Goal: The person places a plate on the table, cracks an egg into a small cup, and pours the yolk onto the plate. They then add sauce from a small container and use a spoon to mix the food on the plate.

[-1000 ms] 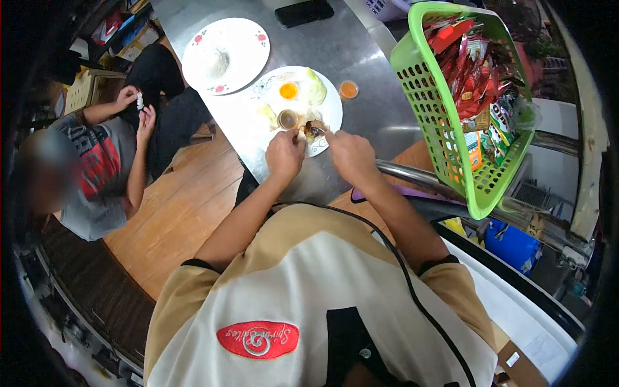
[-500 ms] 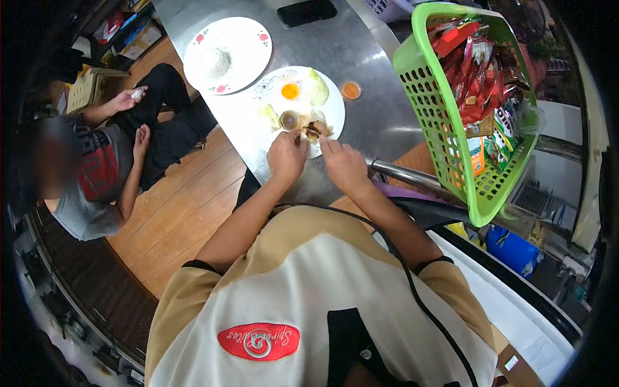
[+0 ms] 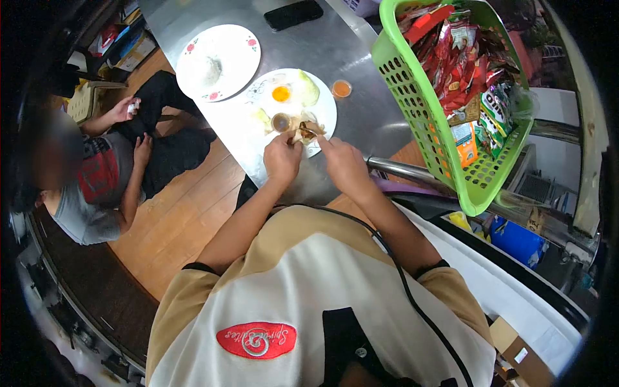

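Observation:
A white plate [image 3: 256, 86] holds a fried egg [image 3: 281, 94], pale green lettuce [image 3: 308, 92] and a small cup of brown sauce [image 3: 281, 122]. At its near edge sits browned food in a pale, crumpled wrapper [image 3: 309, 131]. My left hand [image 3: 282, 160] pinches the wrapper's left side, next to the sauce cup. From the right, my right hand [image 3: 345, 166] reaches to the same food with its fingers pressed together. Something thin and shiny shows by those fingertips, too small to name. Just off the plate stands a small cup of orange sauce [image 3: 342, 89].
Another plate [image 3: 242, 48] with white rice [image 3: 211, 69] lies farther left on the steel table [image 3: 364, 113]. A black phone [image 3: 293, 14] is at the back. On the right, a green basket [image 3: 433, 132] holds many packets [image 3: 454, 64]. A person [image 3: 106, 171] sits at left.
The view has shifted a little, so plates and basket appear farther left. Both hands stay at the wrapped food, and my right fingertips have moved slightly over it.

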### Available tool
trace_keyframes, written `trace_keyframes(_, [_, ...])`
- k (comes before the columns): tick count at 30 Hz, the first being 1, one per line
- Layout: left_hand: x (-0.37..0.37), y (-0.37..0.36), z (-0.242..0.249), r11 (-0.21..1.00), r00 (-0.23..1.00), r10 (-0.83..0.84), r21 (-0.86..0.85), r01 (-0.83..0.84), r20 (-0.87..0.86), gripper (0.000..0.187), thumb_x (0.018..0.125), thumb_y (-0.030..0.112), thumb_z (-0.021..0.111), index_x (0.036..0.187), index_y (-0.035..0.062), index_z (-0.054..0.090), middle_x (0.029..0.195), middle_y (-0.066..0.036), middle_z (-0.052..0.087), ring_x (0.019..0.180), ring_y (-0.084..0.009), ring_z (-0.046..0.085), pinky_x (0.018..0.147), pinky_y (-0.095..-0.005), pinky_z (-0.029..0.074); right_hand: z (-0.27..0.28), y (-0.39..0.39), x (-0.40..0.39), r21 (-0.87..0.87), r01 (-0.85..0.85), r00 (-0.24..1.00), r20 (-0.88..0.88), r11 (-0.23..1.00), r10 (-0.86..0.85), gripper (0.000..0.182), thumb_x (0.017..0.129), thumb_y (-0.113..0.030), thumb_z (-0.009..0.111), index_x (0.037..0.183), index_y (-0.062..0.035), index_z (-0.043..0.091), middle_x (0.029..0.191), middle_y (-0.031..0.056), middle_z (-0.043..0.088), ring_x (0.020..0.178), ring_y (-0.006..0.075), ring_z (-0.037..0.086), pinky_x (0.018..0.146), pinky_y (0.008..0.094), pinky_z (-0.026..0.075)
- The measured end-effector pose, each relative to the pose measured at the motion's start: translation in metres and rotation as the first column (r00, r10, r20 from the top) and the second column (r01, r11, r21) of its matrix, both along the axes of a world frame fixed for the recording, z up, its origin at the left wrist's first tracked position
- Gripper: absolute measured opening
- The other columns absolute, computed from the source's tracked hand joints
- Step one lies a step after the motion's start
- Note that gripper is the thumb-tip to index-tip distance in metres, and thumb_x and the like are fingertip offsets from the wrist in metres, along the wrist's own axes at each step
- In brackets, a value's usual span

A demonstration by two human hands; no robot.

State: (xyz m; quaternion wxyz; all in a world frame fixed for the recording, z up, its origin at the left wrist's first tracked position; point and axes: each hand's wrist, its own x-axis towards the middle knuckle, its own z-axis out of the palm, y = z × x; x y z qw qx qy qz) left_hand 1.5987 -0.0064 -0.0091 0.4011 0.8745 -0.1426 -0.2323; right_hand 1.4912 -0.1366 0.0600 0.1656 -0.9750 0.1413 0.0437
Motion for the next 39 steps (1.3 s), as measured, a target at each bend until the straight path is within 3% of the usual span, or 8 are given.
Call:
trace_keyframes(10, [-0.003, 0.000, -0.006, 1.000, 0.998, -0.018, -0.008, 0.018, 0.058, 0.033, 0.084, 0.017, 0.075, 0.114, 0.0044, 0.076, 0.102, -0.022, 0.075, 0.092, -0.0391, 0.073, 0.084, -0.0457, 0.057, -0.049, 0.017, -0.030, -0.108, 0.031, 0.997, 0.072, 0.994, -0.023, 0.050, 0.089, -0.003, 0.056, 0.138, -0.0035, 0.059, 0.094, 0.0142, 0.062, 0.081, 0.0370, 0.067, 0.071, 0.0479, 0.055])
trace_keyframes(18, [-0.002, 0.000, -0.006, 0.998, 0.995, -0.059, 0.030, 0.056, 0.083, 0.033, 0.084, 0.016, 0.071, 0.115, 0.0043, 0.076, 0.102, -0.022, 0.075, 0.091, -0.0390, 0.073, 0.083, -0.0461, 0.057, -0.072, 0.001, -0.018, 0.239, 0.161, 0.972, 0.130, 0.958, -0.196, 0.043, 0.090, 0.001, 0.054, 0.131, -0.0011, 0.066, 0.094, 0.0233, 0.068, 0.086, 0.0449, 0.068, 0.076, 0.0499, 0.055])
trace_keyframes(25, [-0.006, -0.002, -0.009, 0.992, 0.997, 0.066, -0.114, -0.061, 0.038, 0.033, 0.083, 0.012, 0.069, 0.114, 0.0021, 0.075, 0.102, -0.023, 0.075, 0.092, -0.0378, 0.074, 0.085, -0.0442, 0.057, -0.038, -0.008, -0.017, 0.333, 0.109, 0.970, 0.169, 0.937, -0.173, 0.034, 0.093, 0.001, 0.054, 0.123, 0.0007, 0.071, 0.090, 0.0267, 0.068, 0.084, 0.0427, 0.069, 0.075, 0.0459, 0.054])
trace_keyframes(27, [-0.005, -0.002, -0.011, 0.987, 0.996, 0.083, -0.141, -0.079, 0.021, 0.033, 0.083, 0.010, 0.069, 0.114, 0.0016, 0.075, 0.101, -0.023, 0.075, 0.091, -0.0377, 0.074, 0.085, -0.0435, 0.057, -0.045, -0.007, -0.019, 0.471, 0.117, 0.959, 0.174, 0.874, -0.222, 0.032, 0.095, 0.001, 0.054, 0.122, 0.0005, 0.072, 0.093, 0.0294, 0.069, 0.084, 0.0414, 0.071, 0.075, 0.0427, 0.054])
trace_keyframes(31, [-0.005, 0.001, 0.003, 0.982, 0.995, 0.091, -0.161, -0.096, -0.039, 0.030, 0.083, 0.006, 0.070, 0.112, -0.0007, 0.075, 0.097, -0.021, 0.076, 0.085, -0.0306, 0.075, 0.080, -0.0388, 0.058, -0.043, 0.002, -0.020, 0.505, 0.180, 0.945, 0.151, 0.844, -0.291, 0.031, 0.096, 0.000, 0.057, 0.123, -0.0006, 0.072, 0.096, 0.0291, 0.071, 0.084, 0.0383, 0.073, 0.077, 0.0404, 0.055])
trace_keyframes(34, [-0.007, -0.002, 0.006, 0.975, 0.993, 0.101, -0.192, -0.110, -0.058, 0.028, 0.083, 0.006, 0.071, 0.109, -0.0024, 0.074, 0.091, -0.018, 0.076, 0.080, -0.0250, 0.074, 0.077, -0.0359, 0.057, -0.041, 0.004, -0.019, 0.591, 0.293, 0.921, 0.037, 0.751, -0.388, 0.035, 0.090, 0.000, 0.062, 0.123, -0.0006, 0.071, 0.097, 0.0294, 0.070, 0.091, 0.0436, 0.070, 0.081, 0.0465, 0.054])
trace_keyframes(36, [-0.009, -0.005, 0.005, 0.973, 0.994, 0.102, -0.202, -0.110, -0.050, 0.026, 0.083, 0.005, 0.072, 0.107, -0.0031, 0.074, 0.089, -0.017, 0.076, 0.077, -0.0224, 0.074, 0.076, -0.0346, 0.057, -0.046, 0.005, -0.019, 0.563, 0.330, 0.917, 0.001, 0.758, -0.400, 0.032, 0.094, -0.001, 0.063, 0.125, -0.0016, 0.072, 0.101, 0.0255, 0.074, 0.090, 0.0312, 0.076, 0.081, 0.0372, 0.056])
trace_keyframes(39, [-0.008, -0.009, -0.001, 0.947, 0.990, 0.133, -0.290, -0.142, -0.051, 0.024, 0.083, 0.006, 0.072, 0.106, -0.0029, 0.074, 0.085, -0.015, 0.075, 0.076, -0.0211, 0.073, 0.074, -0.0340, 0.057, -0.039, 0.005, -0.015, 0.541, 0.332, 0.924, -0.022, 0.773, -0.381, 0.031, 0.094, -0.002, 0.064, 0.124, -0.0012, 0.072, 0.101, 0.0256, 0.074, 0.094, 0.0336, 0.075, 0.083, 0.0382, 0.056])
